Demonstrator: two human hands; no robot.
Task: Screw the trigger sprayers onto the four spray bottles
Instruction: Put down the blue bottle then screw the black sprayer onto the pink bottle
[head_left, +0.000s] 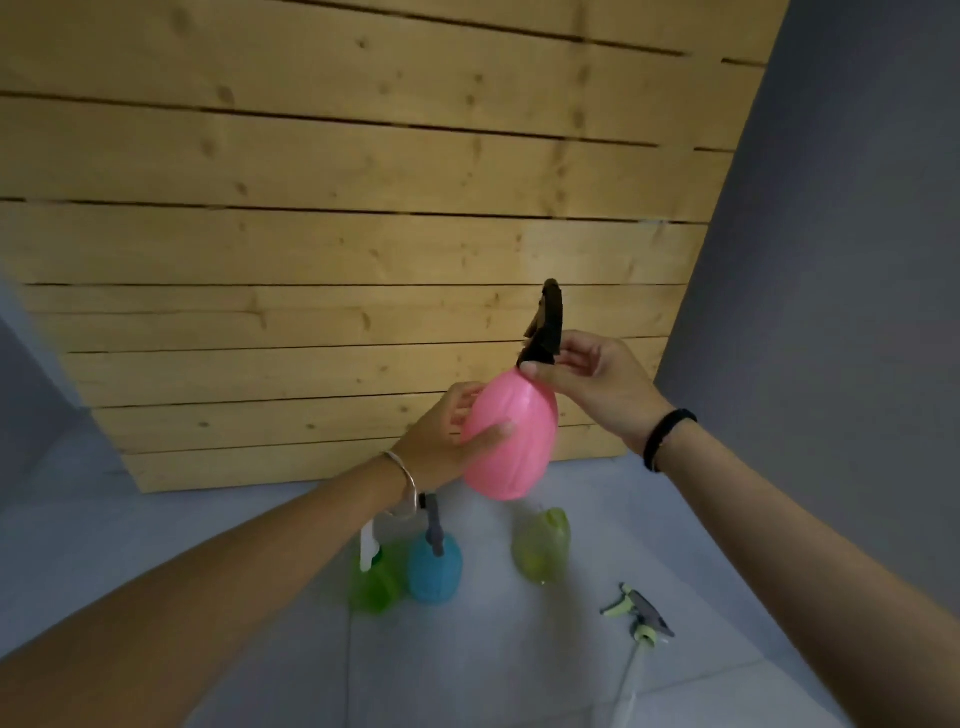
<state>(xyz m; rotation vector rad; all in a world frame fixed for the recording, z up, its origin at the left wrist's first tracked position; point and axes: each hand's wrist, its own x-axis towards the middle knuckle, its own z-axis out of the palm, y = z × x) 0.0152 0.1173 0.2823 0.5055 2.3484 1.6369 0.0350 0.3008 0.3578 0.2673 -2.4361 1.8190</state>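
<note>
Counting the bottles, I judge the task a little past its middle. The person holds the pink bottle (511, 441) up in the air in front of the wooden panel (363, 208). The left hand (441, 441) grips its round body, with fingers and thumb curled around it. The right hand (597, 379) pinches the base of the dark sprayer (548, 327), which sits on the neck of this bottle. I cannot tell if the collar is already tight or only partly turned, so this one seems in work. Down on the floor (519, 675) the green bottle (376, 582) carries a white sprayer (368, 545), partly hidden behind the left wrist. The blue bottle (435, 571) just beside it carries a grey sprayer (434, 525); these two look finished. The yellow-green bottle (541, 545) stands a bit apart, and I see no sprayer on top of it. The loose sprayer (641, 616) lies on the floor near it, with its tube stretched out, probably waiting for that last bottle.
</note>
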